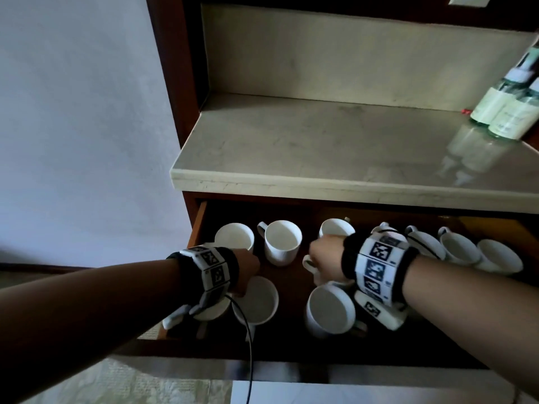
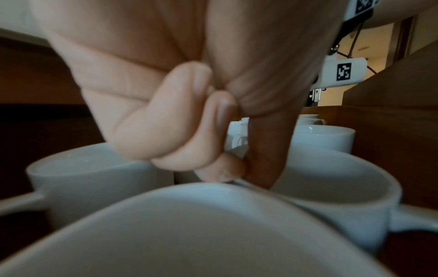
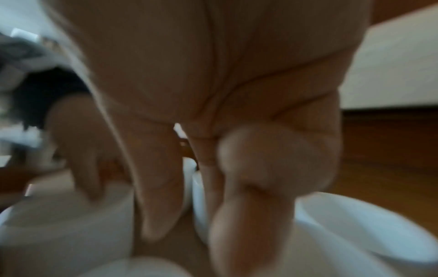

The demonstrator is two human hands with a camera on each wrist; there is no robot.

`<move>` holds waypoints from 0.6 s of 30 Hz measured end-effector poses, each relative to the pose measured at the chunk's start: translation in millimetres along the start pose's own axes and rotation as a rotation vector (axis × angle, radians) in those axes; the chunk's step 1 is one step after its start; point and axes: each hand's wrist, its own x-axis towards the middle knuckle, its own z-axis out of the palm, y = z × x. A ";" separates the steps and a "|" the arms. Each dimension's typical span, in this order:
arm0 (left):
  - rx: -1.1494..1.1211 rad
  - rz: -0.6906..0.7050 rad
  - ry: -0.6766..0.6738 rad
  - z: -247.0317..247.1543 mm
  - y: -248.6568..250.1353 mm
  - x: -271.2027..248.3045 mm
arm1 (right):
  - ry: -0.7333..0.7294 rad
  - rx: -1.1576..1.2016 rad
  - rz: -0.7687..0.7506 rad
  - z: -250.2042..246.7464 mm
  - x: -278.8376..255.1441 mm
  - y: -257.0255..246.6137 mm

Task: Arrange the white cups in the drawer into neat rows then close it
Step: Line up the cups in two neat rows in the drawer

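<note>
The open wooden drawer (image 1: 197, 226) holds several white cups, loosely set in a back and a front row. My left hand (image 1: 248, 269) reaches into the front left, and its thumb and curled index finger (image 2: 222, 166) pinch the rim of a front cup (image 1: 259, 300). Another cup (image 1: 211, 310) lies partly under that wrist. My right hand (image 1: 322, 256) grips a mid-drawer cup whose handle (image 1: 307, 262) pokes out to the left. In the blurred right wrist view my fingers (image 3: 161, 196) straddle that cup's wall (image 3: 196, 202). A further cup (image 1: 331, 310) stands just in front of it.
More cups line the back: two at the left (image 1: 234, 237) (image 1: 283, 242) and several at the right (image 1: 500, 256). A pale stone counter (image 1: 320, 147) overhangs the drawer's rear and carries two bottles (image 1: 507, 112). A black cable (image 1: 250, 354) hangs from my left wrist.
</note>
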 end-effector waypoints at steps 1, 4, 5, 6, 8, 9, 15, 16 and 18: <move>0.010 -0.005 -0.008 -1.6 0.9 -0.3 | -0.084 -0.084 0.023 3.1 -6.3 4.5; 0.018 -0.013 0.046 -9.1 2.5 -1.0 | -0.395 -0.219 0.050 8.1 -13.7 3.8; 0.000 -0.023 0.093 -13.9 4.1 -2.8 | -0.457 -0.238 0.051 10.0 -11.7 2.2; -0.030 -0.031 0.142 -19.5 6.2 -4.2 | -0.467 -0.243 0.030 9.1 -10.3 0.3; -0.089 -0.021 0.219 -29.7 11.0 -4.2 | -0.403 -0.247 -0.013 10.6 -9.2 0.1; -0.110 -0.009 0.236 -34.3 14.3 -4.9 | -0.361 -0.223 -0.011 14.3 -7.2 1.6; -0.067 0.077 0.242 -50.1 40.1 -11.3 | 0.089 -0.054 -0.072 31.9 -9.7 0.4; -0.040 0.087 0.232 -51.1 42.8 -11.5 | 0.073 -0.076 -0.132 31.9 -7.8 -3.9; 0.006 0.093 0.210 -52.7 44.2 -9.1 | 0.030 -0.024 -0.177 34.6 -1.9 -8.2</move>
